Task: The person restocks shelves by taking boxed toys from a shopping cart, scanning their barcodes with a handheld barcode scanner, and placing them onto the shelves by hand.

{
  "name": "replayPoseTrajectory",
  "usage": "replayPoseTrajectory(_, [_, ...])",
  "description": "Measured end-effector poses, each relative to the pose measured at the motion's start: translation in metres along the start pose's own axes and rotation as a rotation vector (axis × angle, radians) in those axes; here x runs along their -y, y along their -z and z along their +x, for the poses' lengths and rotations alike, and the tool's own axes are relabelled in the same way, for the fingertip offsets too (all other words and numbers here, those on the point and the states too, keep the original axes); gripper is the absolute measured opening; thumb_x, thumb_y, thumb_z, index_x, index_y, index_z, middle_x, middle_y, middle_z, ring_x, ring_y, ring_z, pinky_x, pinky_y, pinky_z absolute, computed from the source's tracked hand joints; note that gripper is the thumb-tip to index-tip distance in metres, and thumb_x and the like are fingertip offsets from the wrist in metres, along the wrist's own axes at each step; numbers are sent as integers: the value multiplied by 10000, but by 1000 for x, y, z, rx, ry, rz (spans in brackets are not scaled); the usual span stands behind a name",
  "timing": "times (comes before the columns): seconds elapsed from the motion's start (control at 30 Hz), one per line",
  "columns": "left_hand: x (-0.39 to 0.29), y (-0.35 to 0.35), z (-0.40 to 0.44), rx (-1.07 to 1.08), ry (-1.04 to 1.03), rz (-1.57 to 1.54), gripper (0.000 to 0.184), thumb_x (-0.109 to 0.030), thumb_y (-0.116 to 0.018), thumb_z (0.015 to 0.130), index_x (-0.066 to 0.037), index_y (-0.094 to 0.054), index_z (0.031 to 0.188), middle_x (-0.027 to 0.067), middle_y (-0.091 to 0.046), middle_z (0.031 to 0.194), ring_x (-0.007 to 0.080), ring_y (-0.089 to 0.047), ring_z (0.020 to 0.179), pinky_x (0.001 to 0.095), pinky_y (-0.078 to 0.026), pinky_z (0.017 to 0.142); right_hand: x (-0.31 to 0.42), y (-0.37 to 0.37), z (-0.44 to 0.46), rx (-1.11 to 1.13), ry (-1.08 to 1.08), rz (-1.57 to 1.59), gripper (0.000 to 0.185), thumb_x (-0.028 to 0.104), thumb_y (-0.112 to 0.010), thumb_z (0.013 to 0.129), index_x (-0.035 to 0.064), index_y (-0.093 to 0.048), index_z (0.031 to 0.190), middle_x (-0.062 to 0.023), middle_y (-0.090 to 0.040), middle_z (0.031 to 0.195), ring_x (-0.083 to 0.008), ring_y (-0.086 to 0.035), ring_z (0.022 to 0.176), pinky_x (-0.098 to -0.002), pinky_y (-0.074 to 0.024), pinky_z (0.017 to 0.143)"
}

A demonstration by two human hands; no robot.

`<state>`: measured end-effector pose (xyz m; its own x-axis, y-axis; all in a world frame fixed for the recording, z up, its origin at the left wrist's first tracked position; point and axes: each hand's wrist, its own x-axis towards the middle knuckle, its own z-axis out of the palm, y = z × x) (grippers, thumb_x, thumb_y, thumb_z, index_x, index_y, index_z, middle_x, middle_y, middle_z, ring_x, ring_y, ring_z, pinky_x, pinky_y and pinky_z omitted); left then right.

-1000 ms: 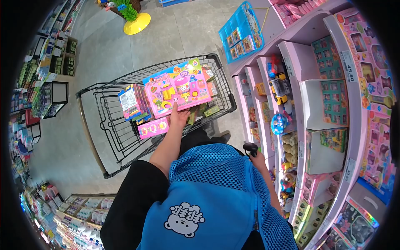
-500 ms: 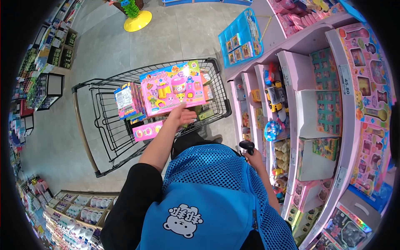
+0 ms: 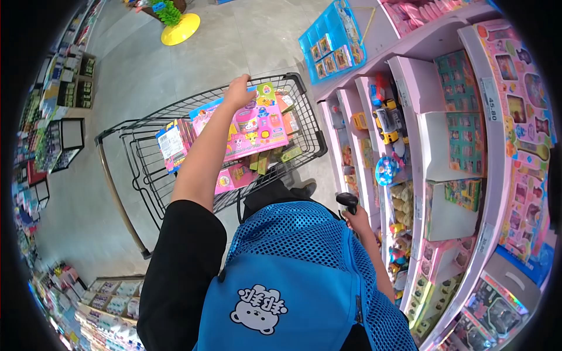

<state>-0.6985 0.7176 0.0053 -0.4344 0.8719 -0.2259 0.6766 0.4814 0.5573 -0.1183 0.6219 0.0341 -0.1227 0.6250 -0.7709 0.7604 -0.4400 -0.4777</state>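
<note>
My left hand point(image 3: 239, 92) is closed on the far rim of a black wire shopping cart point(image 3: 304, 88), its forearm reaching across the goods inside. Below the hand lies a large pink toy box point(image 3: 266, 128), partly covered by the arm. Blue-and-pink packages point(image 3: 174, 143) stand left of it, and a smaller pink box point(image 3: 234, 177) is nearer to me. Green packages point(image 3: 290, 153) lie at the cart's near right side. My right hand point(image 3: 357, 219) is wrapped round a black handheld device point(image 3: 347, 200), held beside the blue vest.
Pink shelving point(image 3: 492, 105) full of boxed toys runs along the right. A blue display rack point(image 3: 319, 41) hangs at its far end. Goods shelves point(image 3: 76, 88) line the left. A yellow round base point(image 3: 180, 29) stands on the floor beyond the cart.
My left hand has moved from the pink box's near edge over it to the cart's far rim and closed there. My right hand keeps the black device.
</note>
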Motion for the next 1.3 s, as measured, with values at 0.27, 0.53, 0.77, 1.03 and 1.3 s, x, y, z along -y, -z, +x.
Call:
replayPoseTrajectory(0.27, [-6,-31,-34,-225,-404,269,615,-49,-705,776,-60,-505,1357,227,-425,1456,390,-434,1351,565,-394,1060,-18,-33,-48,-59,-93,32,310,174,-749,808,-37,-614,991,-111,-649,683,-170,-634,489,-309,-503,457])
replayPoseTrajectory(0.53, [-19,-31,-58,-172,-223,187,637,-150,-726,810,-97,-461,1387,121,-486,1422,303,-426,1380,710,-299,1077,-35,-39,-50,-146,18,-87,371,240,-744,789,-34,-629,1010,-142,-673,696,-214,-678,582,-363,-539,583])
replayPoseTrajectory(0.77, [0,-3,-29,216,206,253,484,-180,-745,766,-146,-622,1232,96,-647,1264,303,-591,1229,809,-242,1029,-39,-1,-30,-75,11,46,326,211,-763,797,-10,-595,967,-111,-653,694,-196,-664,517,-331,-522,475])
replayPoseTrajectory(1.03, [-35,9,-75,382,-103,362,418,-107,-769,682,-130,-719,1096,142,-718,1066,332,-682,1018,436,-553,875,-44,22,2,41,56,-32,309,193,-753,796,-11,-588,959,-103,-628,690,-179,-637,469,-321,-490,421])
replayPoseTrajectory(1.3, [-49,39,-173,121,-348,294,294,-49,-703,732,-96,-686,1022,135,-656,1000,362,-644,977,473,-525,806,-33,24,34,163,176,-150,347,180,-753,790,-36,-581,999,-112,-625,688,-186,-620,446,-318,-484,417])
